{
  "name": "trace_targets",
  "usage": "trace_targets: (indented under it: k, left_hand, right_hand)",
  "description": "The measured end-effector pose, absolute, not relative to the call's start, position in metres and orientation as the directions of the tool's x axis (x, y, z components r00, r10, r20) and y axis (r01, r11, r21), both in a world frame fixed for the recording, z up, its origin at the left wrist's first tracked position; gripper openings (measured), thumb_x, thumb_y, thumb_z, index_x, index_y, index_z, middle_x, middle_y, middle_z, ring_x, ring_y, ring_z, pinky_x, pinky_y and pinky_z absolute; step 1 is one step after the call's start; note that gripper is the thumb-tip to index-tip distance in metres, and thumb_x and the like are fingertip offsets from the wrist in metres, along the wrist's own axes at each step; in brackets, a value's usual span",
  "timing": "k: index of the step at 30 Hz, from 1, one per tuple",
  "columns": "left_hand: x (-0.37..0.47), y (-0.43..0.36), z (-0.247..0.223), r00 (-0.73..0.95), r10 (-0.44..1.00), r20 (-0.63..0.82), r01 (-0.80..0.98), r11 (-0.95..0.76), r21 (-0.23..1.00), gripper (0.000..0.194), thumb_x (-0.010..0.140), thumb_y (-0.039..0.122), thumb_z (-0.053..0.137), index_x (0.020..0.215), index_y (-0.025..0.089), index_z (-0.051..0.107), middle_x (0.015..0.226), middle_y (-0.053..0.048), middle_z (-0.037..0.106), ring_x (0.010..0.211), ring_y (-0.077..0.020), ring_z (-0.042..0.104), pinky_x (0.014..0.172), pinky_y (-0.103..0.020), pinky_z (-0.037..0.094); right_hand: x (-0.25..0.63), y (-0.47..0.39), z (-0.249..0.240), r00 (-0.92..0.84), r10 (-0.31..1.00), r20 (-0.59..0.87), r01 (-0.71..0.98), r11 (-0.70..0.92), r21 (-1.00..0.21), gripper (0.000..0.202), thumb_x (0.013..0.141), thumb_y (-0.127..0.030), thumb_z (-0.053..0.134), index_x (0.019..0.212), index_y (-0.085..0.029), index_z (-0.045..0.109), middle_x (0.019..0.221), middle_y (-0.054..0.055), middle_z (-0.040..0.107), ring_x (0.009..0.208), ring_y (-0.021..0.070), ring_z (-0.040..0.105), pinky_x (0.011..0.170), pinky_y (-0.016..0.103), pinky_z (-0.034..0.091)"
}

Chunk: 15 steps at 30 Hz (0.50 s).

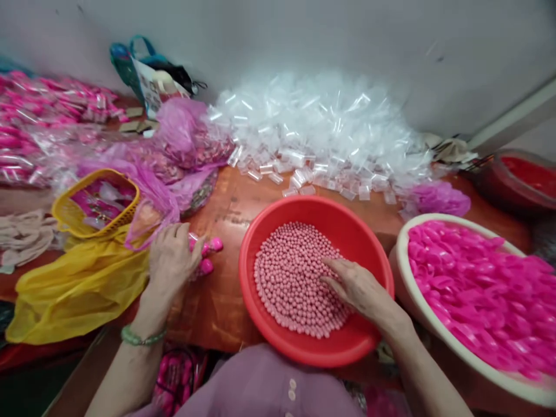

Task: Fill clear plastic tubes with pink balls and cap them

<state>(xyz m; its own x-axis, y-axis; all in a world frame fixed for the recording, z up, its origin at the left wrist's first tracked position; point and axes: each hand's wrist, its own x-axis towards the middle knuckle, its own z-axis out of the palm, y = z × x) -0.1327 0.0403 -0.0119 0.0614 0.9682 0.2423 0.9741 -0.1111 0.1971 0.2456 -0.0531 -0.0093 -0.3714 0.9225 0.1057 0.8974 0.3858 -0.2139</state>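
Observation:
My left hand is closed around small clear tubes with bright pink caps, above the table to the left of a red bowl. The capped ends stick out to the right of the fingers, and the hand hides most of the tubes. Inside the red plastic bowl, small round pink beads lie in a broad heap. My right hand reaches over the bowl's right side, with fingertips touching the beads. A gap shows between its thumb and fingers, and no bead can be made out in them.
Clear plastic tubes are piled against the wall. At the right, a cream tub holds bright pink plastic parts. On the left are a yellow basket, a yellow bag, purple plastic bags and bagged pink items.

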Motion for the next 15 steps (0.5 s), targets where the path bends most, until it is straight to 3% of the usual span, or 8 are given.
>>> trace_targets:
  k: [3,7,10,12,15]
  left_hand:
    - [-0.108,0.084,-0.026,0.13,0.953,0.274,0.939,-0.208,0.276,0.04,0.09,0.045,0.045,0.11,0.013,0.058,0.11,-0.018,0.066,0.107,-0.0322,0.062,0.096,-0.045,0.048]
    - [-0.041,0.157,-0.05,0.349,0.929,0.126,0.808,-0.366,0.462,0.05,0.09,0.04,0.053,0.128,0.008,0.053,0.125,-0.021,0.062,0.118,-0.03,0.059,0.103,-0.043,0.046]
    - [0.013,0.196,-0.062,0.493,0.862,0.117,0.721,-0.48,0.5,0.061,0.088,0.042,0.06,0.138,0.009,0.047,0.139,-0.019,0.054,0.129,-0.026,0.053,0.108,-0.035,0.043]
    - [0.043,0.209,-0.065,0.553,0.826,0.112,0.678,-0.523,0.516,0.066,0.088,0.041,0.063,0.144,0.014,0.042,0.148,-0.018,0.046,0.137,-0.0276,0.045,0.111,-0.038,0.04]
    - [0.073,0.212,-0.067,0.589,0.801,0.102,0.645,-0.543,0.539,0.051,0.091,0.039,0.06,0.138,0.02,0.05,0.146,-0.014,0.047,0.133,-0.0286,0.047,0.108,-0.048,0.042]
  right_hand:
    - [0.246,-0.048,-0.014,-0.336,0.9,0.278,0.912,0.384,-0.141,0.021,0.094,-0.022,0.054,0.108,-0.011,0.065,0.092,0.012,0.074,0.081,0.025,0.072,0.073,0.039,0.06]
    - [0.251,-0.039,-0.015,-0.276,0.868,0.412,0.926,0.355,-0.127,0.019,0.095,-0.021,0.051,0.104,-0.012,0.065,0.091,0.011,0.074,0.08,0.0234,0.07,0.072,0.038,0.058]
    - [0.257,-0.034,-0.018,-0.243,0.871,0.427,0.934,0.329,-0.14,0.016,0.095,-0.021,0.052,0.1,-0.014,0.065,0.086,0.008,0.073,0.076,0.0214,0.069,0.07,0.035,0.057]
    - [0.259,-0.033,-0.021,-0.229,0.877,0.423,0.938,0.314,-0.143,0.015,0.095,-0.021,0.051,0.098,-0.015,0.064,0.083,0.007,0.072,0.073,0.0203,0.069,0.068,0.033,0.056]
    - [0.259,-0.035,-0.023,-0.218,0.892,0.396,0.946,0.293,-0.14,0.015,0.096,-0.021,0.05,0.097,-0.015,0.064,0.082,0.007,0.072,0.071,0.0198,0.068,0.068,0.033,0.055]
